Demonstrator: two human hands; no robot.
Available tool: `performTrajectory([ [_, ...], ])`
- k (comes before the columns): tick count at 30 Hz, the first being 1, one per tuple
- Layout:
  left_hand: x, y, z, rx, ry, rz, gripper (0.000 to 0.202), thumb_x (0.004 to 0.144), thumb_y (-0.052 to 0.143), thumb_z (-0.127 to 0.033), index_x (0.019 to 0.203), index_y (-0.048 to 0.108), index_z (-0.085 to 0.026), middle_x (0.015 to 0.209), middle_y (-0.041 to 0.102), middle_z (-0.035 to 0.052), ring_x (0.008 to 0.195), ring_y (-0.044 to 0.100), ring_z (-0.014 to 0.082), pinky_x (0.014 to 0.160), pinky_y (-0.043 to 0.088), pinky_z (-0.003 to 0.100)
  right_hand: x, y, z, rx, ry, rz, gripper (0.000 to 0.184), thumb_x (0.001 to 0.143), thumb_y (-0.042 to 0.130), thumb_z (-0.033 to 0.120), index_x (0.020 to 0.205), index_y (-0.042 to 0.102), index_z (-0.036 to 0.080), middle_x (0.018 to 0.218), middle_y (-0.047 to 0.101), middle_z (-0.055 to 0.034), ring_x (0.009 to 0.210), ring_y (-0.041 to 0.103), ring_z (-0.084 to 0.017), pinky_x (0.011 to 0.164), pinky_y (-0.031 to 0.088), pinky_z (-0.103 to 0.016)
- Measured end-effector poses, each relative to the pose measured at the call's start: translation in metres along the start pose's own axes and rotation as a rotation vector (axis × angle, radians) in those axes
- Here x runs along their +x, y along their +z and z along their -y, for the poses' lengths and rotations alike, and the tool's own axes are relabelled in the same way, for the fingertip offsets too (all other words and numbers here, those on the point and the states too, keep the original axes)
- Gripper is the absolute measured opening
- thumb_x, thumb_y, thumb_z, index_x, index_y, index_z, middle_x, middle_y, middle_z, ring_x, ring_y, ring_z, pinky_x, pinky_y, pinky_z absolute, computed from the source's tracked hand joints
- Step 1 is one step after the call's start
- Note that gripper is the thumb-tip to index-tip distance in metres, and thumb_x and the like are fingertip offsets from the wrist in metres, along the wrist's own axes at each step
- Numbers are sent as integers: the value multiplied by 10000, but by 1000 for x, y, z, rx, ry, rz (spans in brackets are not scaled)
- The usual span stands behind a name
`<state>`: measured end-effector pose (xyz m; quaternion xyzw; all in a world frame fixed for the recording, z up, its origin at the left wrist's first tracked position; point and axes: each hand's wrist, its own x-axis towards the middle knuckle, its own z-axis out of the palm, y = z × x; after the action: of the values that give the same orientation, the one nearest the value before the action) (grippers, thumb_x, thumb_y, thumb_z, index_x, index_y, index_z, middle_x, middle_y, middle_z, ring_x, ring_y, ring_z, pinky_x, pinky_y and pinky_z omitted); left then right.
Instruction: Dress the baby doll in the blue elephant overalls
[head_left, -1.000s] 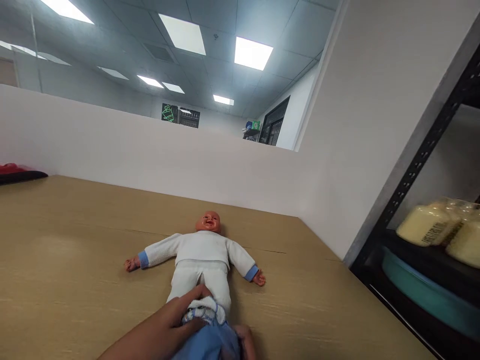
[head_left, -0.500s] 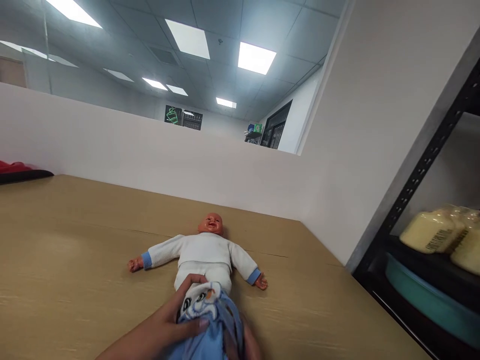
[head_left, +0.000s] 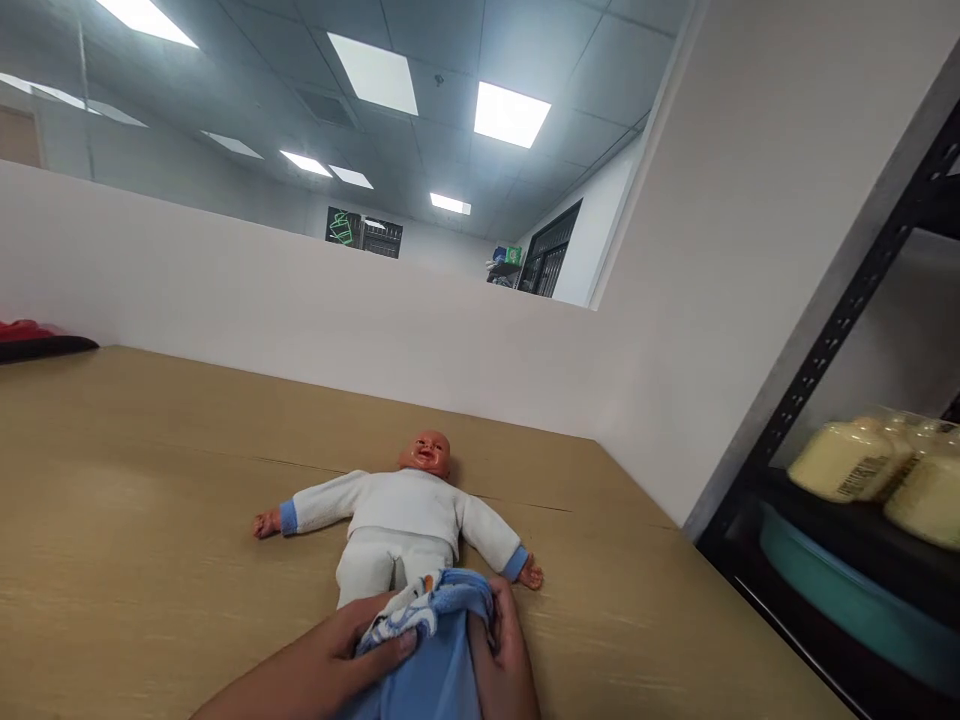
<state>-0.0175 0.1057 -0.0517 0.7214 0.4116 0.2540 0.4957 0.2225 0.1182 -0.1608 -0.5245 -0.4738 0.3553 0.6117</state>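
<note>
Head view: blue garment (head_left: 435,670), two-handed hold.
Left hand (head_left: 360,640) pinches its patterned edge (head_left: 396,618); right hand (head_left: 511,645) grips the opposite edge; garment partly hides the doll (head_left: 407,508) lying face-up on the table (head_left: 172,560).

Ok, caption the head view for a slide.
Both hands hold blue cloth in front of a white-clad doll lying face-up on a tabletop.

Two hands (head_left: 351,645) (head_left: 506,635), side by side, gripping
</note>
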Motion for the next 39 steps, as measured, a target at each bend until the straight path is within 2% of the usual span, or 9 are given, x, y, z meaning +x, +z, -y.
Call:
performTrajectory([
  [3,7,7,6,-59,-26,-78,848,926,606,-846,1526,621,-247,1621,602,96,1517,503,406,1322,351,536,12,8,15,-6,2,59,532,923,680,671,1246,657,248,1266,799,-113,1201,734,-310,1024,593,-384],
  [6,18,12,17,-48,36,-225,773,953,564,-768,1480,638,-207,1638,577,135,1563,443,410,1342,305,520,22,14,22,-58,-36,80,355,961,634,571,1128,639,258,1094,804,-68,1081,739,-279,958,574,-360],
  [11,28,6,17,382,40,-384,493,967,443,-332,1377,653,-155,1390,720,227,1313,653,418,1128,497,555,47,21,23,-146,-131,170,250,970,588,496,996,606,248,920,753,-37,956,691,-263,935,547,-374],
  [14,34,-2,12,551,58,-457,482,940,415,-242,1331,680,-146,1354,710,240,1278,651,412,1095,506,521,58,24,22,-144,-134,252,253,951,628,476,1021,672,237,969,789,-47,1013,710,-277,996,551,-401],
  [20,56,-8,4,694,-117,-366,544,999,394,-174,1515,543,-90,1297,720,248,1249,699,340,1058,533,384,59,34,25,-176,-98,179,484,944,674,494,1325,709,199,1385,755,-149,1340,660,-345,1157,505,-468],
  [26,66,1,-2,774,-134,-365,564,979,338,-33,1504,528,-105,1243,760,236,1213,700,352,1055,493,445,69,42,21,-183,-167,125,267,973,548,475,1060,643,241,1059,778,-76,1087,700,-292,1036,527,-404],
  [31,65,-2,5,714,-119,-382,432,977,461,-133,1402,541,-136,1187,757,209,1166,704,387,955,511,454,91,33,7,-213,-207,91,188,862,537,372,1004,578,255,1014,726,-84,1035,675,-316,997,508,-438],
  [37,53,-16,19,472,143,-432,416,951,588,-543,1180,622,-198,1166,710,165,1125,645,385,1006,502,496,111,25,9,-232,-267,185,290,753,533,270,1037,587,248,1040,715,-88,1058,678,-312,1021,502,-442],
  [39,51,-19,26,496,190,-438,397,899,619,-529,1127,652,-206,1225,684,182,1188,591,416,1064,475,549,115,24,13,-230,-281,260,339,753,547,251,1082,631,249,1107,739,-83,1125,684,-300,1062,495,-426],
])
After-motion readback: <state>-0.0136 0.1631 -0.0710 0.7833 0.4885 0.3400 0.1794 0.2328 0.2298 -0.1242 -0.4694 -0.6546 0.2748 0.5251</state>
